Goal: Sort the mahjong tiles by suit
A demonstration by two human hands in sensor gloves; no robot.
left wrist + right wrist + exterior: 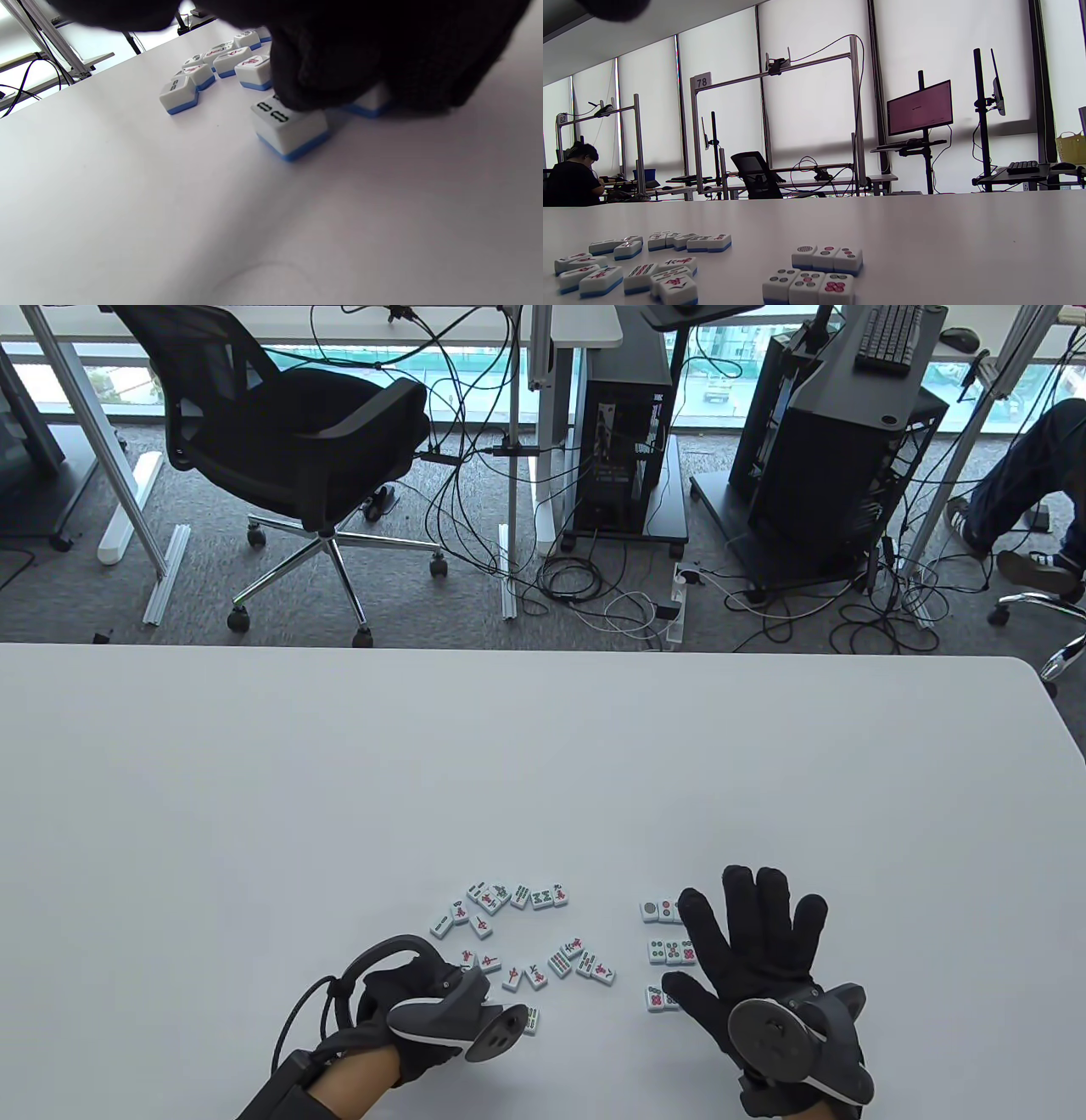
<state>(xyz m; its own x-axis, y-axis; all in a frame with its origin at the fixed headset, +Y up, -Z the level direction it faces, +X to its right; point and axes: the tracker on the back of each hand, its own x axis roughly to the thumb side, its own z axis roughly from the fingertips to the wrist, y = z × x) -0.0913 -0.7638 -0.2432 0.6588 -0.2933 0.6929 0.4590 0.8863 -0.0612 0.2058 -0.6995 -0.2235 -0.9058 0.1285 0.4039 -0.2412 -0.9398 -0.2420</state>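
Observation:
Small white mahjong tiles with blue backs lie face up near the table's front edge. A loose cluster of character and bamboo tiles [517, 937] [640, 271] sits in the middle. Three short rows of dot tiles [670, 952] [808, 288] lie to its right. My left hand [441, 1005] is curled low at the cluster's near side. Its fingertips [297, 95] press down on the top of a bamboo tile [290, 129] [531, 1020], and a second tile [373, 101] lies half hidden under them. My right hand [751, 937] lies flat with fingers spread, just right of the dot rows, holding nothing.
The white table [339, 814] stretches far and to both sides. Beyond its far edge stand an office chair [297, 449], computer carts [628, 432] and floor cables. A seated person's leg [1018, 483] shows at the far right.

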